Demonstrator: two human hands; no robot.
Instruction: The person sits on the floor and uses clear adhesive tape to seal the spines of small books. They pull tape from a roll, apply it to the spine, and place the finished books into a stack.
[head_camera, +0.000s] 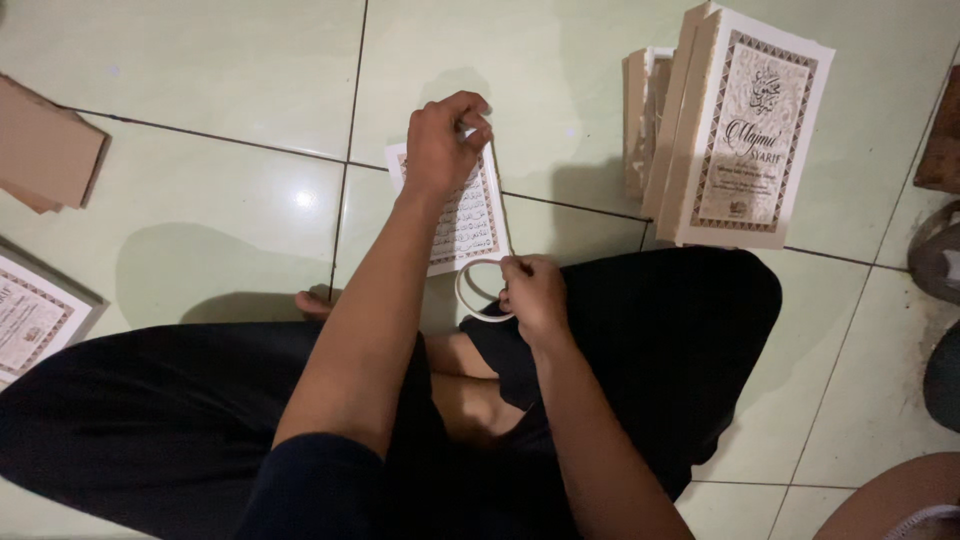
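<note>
Left hand (445, 140) pinches the tape end at the far edge of the open booklet (462, 218) on the floor tiles (230, 200), while right hand (533, 295) grips the tape roll (480, 298) near the knee, keeping the strip taut along the page edge.

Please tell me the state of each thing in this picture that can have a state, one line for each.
left hand: pinching the far edge of the printed sheet
right hand: holding the tape roll
printed sheet: flat on the tiled floor, partly covered by the left hand
tape roll: at the sheet's near corner, whether strip is drawn out cannot be told
stack of books: closed, covers up
</note>
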